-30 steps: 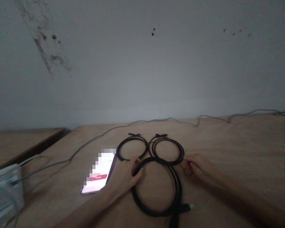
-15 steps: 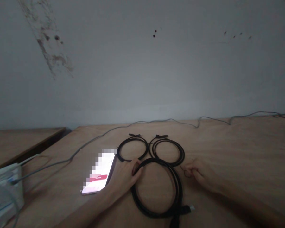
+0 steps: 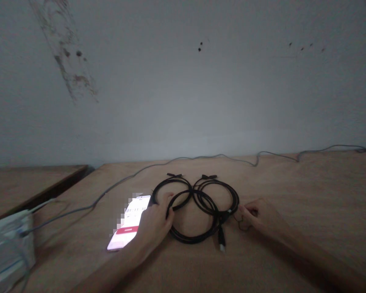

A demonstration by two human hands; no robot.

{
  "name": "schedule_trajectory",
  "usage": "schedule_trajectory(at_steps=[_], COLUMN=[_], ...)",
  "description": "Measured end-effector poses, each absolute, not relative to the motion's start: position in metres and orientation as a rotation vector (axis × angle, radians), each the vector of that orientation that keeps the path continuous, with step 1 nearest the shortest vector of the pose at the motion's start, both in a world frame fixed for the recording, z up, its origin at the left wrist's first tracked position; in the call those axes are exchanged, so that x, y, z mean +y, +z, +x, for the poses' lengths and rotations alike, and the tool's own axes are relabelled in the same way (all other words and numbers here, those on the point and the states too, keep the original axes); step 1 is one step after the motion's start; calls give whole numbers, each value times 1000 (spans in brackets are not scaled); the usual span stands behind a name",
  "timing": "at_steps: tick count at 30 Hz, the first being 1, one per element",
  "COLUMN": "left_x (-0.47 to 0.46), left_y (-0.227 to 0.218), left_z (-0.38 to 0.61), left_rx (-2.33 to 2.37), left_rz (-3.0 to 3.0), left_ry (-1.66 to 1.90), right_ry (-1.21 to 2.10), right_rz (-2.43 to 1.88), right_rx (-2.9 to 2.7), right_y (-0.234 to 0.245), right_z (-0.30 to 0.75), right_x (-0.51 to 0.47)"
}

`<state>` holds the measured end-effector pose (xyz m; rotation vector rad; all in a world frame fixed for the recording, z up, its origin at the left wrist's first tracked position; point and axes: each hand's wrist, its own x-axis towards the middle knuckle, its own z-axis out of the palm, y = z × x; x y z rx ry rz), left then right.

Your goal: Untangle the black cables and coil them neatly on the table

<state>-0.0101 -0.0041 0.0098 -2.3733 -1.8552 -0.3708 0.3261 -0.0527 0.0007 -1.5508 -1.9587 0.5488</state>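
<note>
Three coils of black cable lie on the wooden table (image 3: pixel 308 183). The front coil (image 3: pixel 192 239) overlaps the rear left coil (image 3: pixel 171 183) and the rear right coil (image 3: pixel 216 185). My left hand (image 3: pixel 152 226) grips the front coil's left side, fingers curled over the strands. My right hand (image 3: pixel 259 215) forms a narrow grip near a thin dark wire (image 3: pixel 239 223); I cannot tell whether it pinches it. The cable should handle light, soft and springy. Loops may slip, so I would hold bundled strands, not the USB plug (image 3: pixel 222 244).
</note>
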Motion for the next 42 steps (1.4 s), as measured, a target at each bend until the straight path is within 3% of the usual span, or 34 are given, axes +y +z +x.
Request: schedule_trajectory(at_steps=[5,16,42], left_x=[-5,-2,-26], left_y=[18,14,14], left_z=[-11,-16,-1], left_rx=[-1681,-1538,-1625], left_rz=[-2533,-2779,-2759], left_ry=[-375,-549,-800], right_ry=[692,633,216], right_rz=[-1640,-1488,-1274], right_rx=[-1779,-1839,-2286], right_y=[0,0,12], right_z=[325,328,297], right_x=[-53,-53,-65])
